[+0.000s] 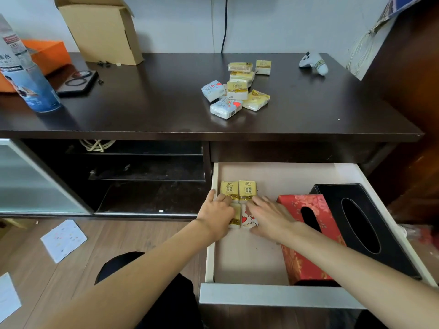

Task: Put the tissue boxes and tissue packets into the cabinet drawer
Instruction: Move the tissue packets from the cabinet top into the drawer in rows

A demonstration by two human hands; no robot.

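Red tissue box (306, 236) and black tissue box (361, 224) fill the drawer (273, 296) right side. Left hand (217, 216) and right hand (268, 216), fingers extended, press yellow and white packets (238, 189); further packets (237, 90) lie heaped on the worktop (154, 103).

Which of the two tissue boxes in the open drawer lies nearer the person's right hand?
The red floral tissue box, right beside the right hand. The black leather-look tissue box lies beyond it, against the drawer's right wall.
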